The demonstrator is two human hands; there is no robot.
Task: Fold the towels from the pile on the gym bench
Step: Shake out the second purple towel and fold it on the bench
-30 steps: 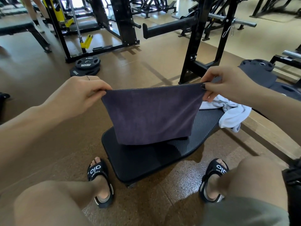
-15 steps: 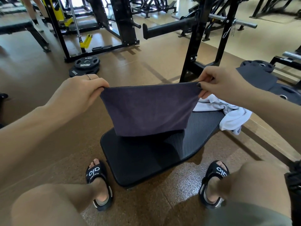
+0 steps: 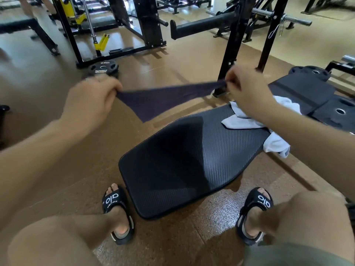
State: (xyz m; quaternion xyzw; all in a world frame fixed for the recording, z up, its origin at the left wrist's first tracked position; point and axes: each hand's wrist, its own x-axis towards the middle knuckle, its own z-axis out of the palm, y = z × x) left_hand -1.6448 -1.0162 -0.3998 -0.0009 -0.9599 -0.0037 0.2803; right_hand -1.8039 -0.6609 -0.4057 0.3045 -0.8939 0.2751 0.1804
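A dark purple towel (image 3: 163, 100) is stretched in the air beyond the far end of the black gym bench (image 3: 180, 166). My left hand (image 3: 92, 104) pinches its left top corner and my right hand (image 3: 247, 91) pinches its right top corner. The cloth swings outward, nearly flat, and is blurred by motion. A crumpled white towel (image 3: 249, 120) lies on the bench's right side, partly under my right forearm.
My feet in black slides (image 3: 117, 208) (image 3: 255, 210) stand either side of the bench. A black rack upright (image 3: 228, 52) rises just behind the towel. Weight plates (image 3: 103, 69) lie on the floor at left, more plates (image 3: 340, 110) at right.
The purple towel hung down over the bench before; now its lower edge has swung up and away from me. Both hands kept their pinch on the corners and moved slightly forward.
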